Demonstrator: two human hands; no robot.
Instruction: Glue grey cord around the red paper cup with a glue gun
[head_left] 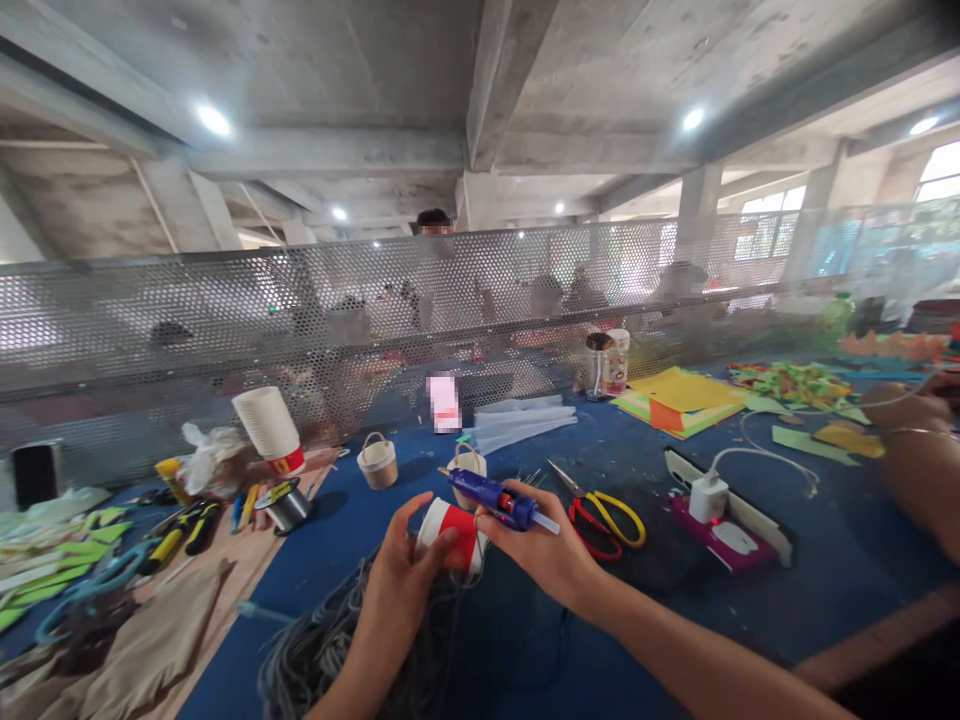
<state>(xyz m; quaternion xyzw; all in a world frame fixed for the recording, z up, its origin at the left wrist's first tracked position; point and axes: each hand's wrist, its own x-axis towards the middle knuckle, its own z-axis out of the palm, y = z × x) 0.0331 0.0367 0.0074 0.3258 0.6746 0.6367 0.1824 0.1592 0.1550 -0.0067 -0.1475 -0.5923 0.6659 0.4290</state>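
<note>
Meanwhile, left hand (401, 585) grips a paper cup (452, 535), right hand (544, 550) clasps a glue gun (493, 497); two finished little baskets (377, 461) sit beyond.

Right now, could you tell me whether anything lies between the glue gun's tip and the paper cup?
Nothing visible does. The left hand grips the paper cup, and the right hand holds the glue gun directly over it, nozzle end apparently at the cup's rim.

The single head-worn view looks forward and slightly down from close above the left hand (409, 580) and right hand (544, 550). Beyond the fingers (450, 540) it faces the blue table (825, 560), a perforated metal screen (225, 320), and the concrete ceiling overhead.
</note>
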